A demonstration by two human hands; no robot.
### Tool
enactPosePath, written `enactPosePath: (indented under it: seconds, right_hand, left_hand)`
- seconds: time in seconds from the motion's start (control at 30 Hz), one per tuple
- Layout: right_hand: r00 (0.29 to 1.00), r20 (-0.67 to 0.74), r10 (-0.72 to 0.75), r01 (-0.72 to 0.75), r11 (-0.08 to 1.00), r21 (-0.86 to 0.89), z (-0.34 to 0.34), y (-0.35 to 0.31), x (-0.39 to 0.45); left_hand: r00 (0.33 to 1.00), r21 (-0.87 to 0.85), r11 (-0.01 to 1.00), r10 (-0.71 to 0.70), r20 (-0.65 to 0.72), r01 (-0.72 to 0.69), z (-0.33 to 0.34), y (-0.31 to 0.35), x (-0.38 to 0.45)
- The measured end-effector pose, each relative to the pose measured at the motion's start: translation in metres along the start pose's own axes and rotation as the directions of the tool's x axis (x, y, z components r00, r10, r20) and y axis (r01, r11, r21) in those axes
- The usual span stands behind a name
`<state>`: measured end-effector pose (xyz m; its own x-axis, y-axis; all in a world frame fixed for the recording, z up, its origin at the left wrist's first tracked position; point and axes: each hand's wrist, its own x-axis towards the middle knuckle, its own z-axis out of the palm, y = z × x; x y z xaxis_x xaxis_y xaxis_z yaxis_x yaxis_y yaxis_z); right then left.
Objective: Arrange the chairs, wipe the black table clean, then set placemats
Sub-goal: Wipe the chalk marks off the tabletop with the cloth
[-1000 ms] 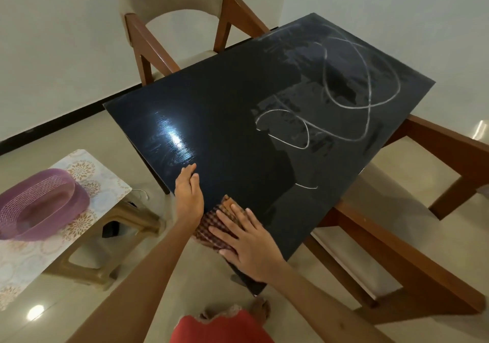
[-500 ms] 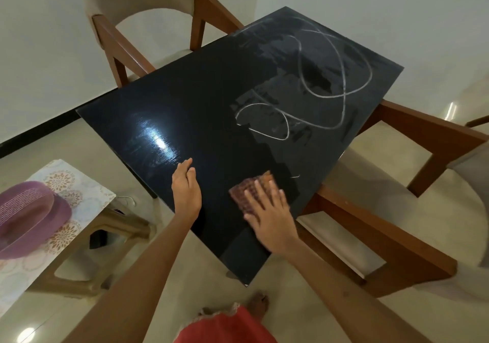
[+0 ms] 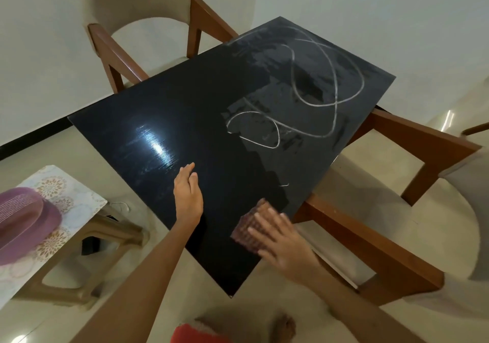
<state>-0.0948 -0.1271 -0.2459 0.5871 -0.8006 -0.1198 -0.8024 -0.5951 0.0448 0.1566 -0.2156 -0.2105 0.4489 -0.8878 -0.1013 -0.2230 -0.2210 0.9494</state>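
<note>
From the head camera I look down on the black table (image 3: 201, 141), its glossy top catching a bright reflection toward the left side, while the far right part carries looping white chalk-like lines (image 3: 312, 88) over a dull, smeared patch. My right hand (image 3: 280, 239) lies flat with the fingers spread on a brown checked cloth (image 3: 248, 226), pressing it against the tabletop close to the near right edge; the hand is open, not clenched around the cloth, and it looks a little blurred. My left hand (image 3: 188, 197) rests on the table just to the left of the cloth, fingers together and extended, palm down, gripping nothing. The two hands are near each other but apart. A wooden armchair with a beige padded back (image 3: 137, 25) stands at the far left edge of the table, its seat tucked partly under the top. A second wooden chair (image 3: 391, 210) stands along the right edge, its arm running just beside the table's rim. On the left of the view, well apart from the table, a plastic stool (image 3: 87, 242) carries a floral-patterned placemat (image 3: 66, 197), and a round purple woven item (image 3: 23, 218) lies on that mat. The floor is pale glossy tile (image 3: 264, 303), and a bare foot (image 3: 284, 326) shows at the bottom.
</note>
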Motion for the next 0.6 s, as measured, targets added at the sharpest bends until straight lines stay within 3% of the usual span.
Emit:
enactPosePath:
  seconds: [0.13,0.23,0.33,0.6]
  right_hand:
    - [0.929,0.072,0.364,-0.366,0.931,0.011,0.002,0.074,0.018]
    - [0.91,0.091,0.403,-0.41,0.91,0.062,-0.002,0.09,0.055]
    - [0.941,0.063,0.332,-0.337,0.935,0.112,-0.005,0.093,0.099]
    - [0.999,-0.017,-0.042,0.045,0.985,0.165,-0.016,0.108,0.242]
  left_hand:
    - [1.0,0.005,1.0,-0.012,-0.024,0.012,0.01,0.006,0.0]
    - [0.999,-0.02,0.999,-0.03,-0.044,0.029,0.027,0.014,0.003]
    - [0.997,-0.031,0.999,-0.031,-0.068,0.029,0.048,0.026,0.008]
    - [0.973,-0.061,0.998,-0.034,-0.229,0.02,0.099,0.05,0.055]
